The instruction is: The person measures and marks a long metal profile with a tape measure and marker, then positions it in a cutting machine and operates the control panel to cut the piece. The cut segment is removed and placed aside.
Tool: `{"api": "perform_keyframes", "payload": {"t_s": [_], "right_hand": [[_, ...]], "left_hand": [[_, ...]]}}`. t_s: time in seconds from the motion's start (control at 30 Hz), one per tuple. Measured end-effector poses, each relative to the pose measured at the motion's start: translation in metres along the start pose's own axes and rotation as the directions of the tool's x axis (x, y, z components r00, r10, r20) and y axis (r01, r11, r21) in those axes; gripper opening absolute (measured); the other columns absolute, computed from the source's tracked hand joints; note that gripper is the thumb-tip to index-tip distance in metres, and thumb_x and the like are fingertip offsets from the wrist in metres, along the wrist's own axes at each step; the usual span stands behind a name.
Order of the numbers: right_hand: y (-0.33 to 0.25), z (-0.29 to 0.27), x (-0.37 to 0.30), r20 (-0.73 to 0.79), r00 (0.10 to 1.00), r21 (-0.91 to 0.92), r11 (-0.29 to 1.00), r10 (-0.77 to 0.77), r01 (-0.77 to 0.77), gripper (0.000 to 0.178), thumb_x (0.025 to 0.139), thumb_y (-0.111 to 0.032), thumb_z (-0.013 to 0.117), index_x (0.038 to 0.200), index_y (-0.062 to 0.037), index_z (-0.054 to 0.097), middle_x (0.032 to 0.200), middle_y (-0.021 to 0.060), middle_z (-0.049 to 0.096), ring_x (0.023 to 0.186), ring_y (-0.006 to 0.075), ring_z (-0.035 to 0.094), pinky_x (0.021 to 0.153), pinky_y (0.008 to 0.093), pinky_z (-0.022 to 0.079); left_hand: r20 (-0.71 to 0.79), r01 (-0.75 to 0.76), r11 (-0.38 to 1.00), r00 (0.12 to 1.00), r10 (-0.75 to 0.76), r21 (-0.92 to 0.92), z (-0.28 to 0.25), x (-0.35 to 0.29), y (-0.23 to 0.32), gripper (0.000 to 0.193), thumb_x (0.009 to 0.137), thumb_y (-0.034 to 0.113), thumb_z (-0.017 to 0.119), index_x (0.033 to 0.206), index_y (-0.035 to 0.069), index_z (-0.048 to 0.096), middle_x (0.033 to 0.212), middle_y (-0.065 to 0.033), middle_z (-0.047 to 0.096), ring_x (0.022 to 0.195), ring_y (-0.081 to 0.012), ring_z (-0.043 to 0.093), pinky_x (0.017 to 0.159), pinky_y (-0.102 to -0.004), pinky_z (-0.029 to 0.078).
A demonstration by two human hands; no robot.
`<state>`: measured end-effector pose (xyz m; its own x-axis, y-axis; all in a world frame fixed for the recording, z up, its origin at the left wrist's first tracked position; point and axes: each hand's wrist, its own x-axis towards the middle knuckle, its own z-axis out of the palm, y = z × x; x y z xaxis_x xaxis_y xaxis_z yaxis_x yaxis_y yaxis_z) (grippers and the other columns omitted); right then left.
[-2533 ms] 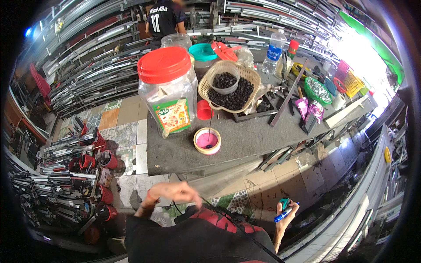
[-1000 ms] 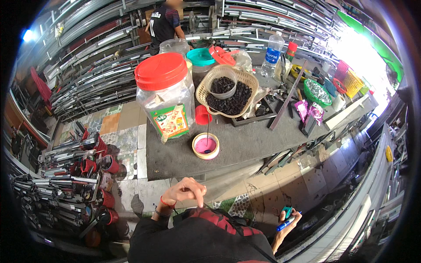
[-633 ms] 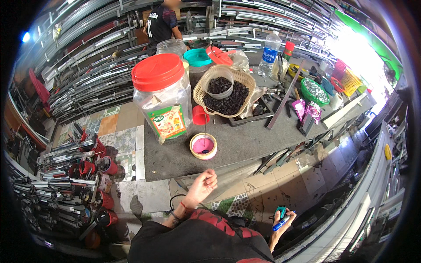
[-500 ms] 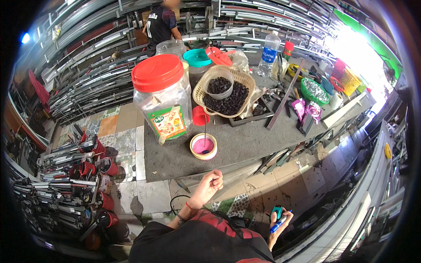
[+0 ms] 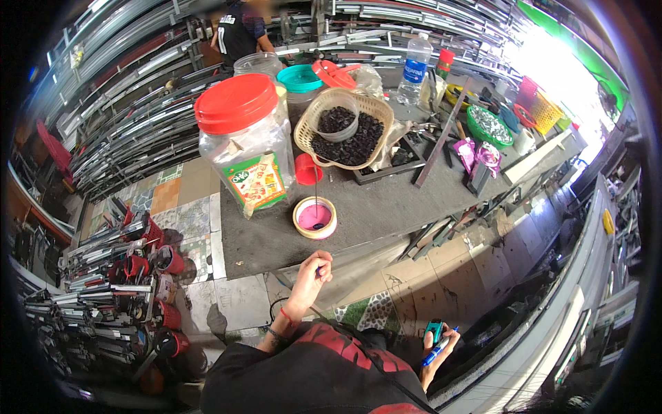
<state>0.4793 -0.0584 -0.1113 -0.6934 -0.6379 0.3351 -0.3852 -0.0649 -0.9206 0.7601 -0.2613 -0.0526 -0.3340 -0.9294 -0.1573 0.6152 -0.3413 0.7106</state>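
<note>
Blue pen (image 5: 432, 357) and teal gadget (image 5: 434, 329) share the right hand (image 5: 445, 344), out over the floor; fingers wrap both, presumably so one hand carries the pair. Left hand (image 5: 312, 273), just off the bench's (image 5: 383, 209) near edge, is curled narrow, seemingly pinching a dark bit (image 5: 318, 272) too small to identify. Fingers partly cover pen and gadget; co-worker (image 5: 236, 32) cropped up top.

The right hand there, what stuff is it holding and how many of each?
In the right hand:
Blue pen: 1
Teal tape measure: 1
Total: 2
</note>
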Motion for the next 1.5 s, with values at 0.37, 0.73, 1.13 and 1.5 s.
{"api": "perform_keyframes", "payload": {"t_s": [0.37,0.73,1.13,1.5], "right_hand": [[-0.01,-0.058,-0.022,-0.268,0.954,-0.033,0.988,0.138,-0.152,0.048,0.076,-0.031,0.076,0.096,-0.0057,0.04,0.105,0.0175,0.055,0.097,0.0266,0.053,0.09,0.0397,0.04],[-0.048,-0.149,-0.061,-0.719,0.695,-0.363,0.861,-0.017,-0.355,0.046,0.069,-0.014,0.079,0.094,-0.0063,0.041,0.106,0.015,0.061,0.095,0.0237,0.057,0.087,0.0357,0.044],[-0.106,-0.203,-0.166,-0.954,0.156,-0.272,0.525,-0.255,-0.807,0.043,0.074,-0.02,0.076,0.095,-0.0074,0.04,0.113,0.0205,0.059,0.102,0.0283,0.057,0.091,0.0388,0.042],[-0.111,-0.178,-0.187,-0.953,0.005,-0.16,0.488,-0.303,-0.858,0.042,0.078,-0.021,0.074,0.095,-0.0065,0.038,0.114,0.0224,0.057,0.108,0.0291,0.054,0.097,0.0401,0.038]], "left_hand": [[0.187,0.234,0.958,0.946,-0.264,0.167,0.058,0.035,-0.05,0.016,0.091,0.009,0.043,0.102,0.004,0.053,0.071,0.0021,0.041,0.061,-0.0061,0.039,0.059,-0.023,0.037],[0.386,0.464,0.757,0.663,-0.641,0.459,0.172,0.068,-0.168,0.02,0.086,0.004,0.048,0.105,0.01,0.047,0.084,0.0009,0.045,0.063,-0.0075,0.042,0.057,-0.0219,0.038],[0.302,0.188,0.761,-0.953,-0.011,0.621,0.356,0.13,-0.231,0.023,0.089,0.019,0.06,0.094,-0.001,0.069,0.071,-0.0134,0.064,0.055,-0.0229,0.052,0.055,-0.0334,0.038],[-0.338,-0.733,0.499,-0.666,-0.665,0.462,0.371,0.128,-0.313,0.031,0.091,0.027,0.06,0.113,0.006,0.066,0.103,-0.0128,0.069,0.092,-0.0182,0.066,0.081,-0.0296,0.048]]}}
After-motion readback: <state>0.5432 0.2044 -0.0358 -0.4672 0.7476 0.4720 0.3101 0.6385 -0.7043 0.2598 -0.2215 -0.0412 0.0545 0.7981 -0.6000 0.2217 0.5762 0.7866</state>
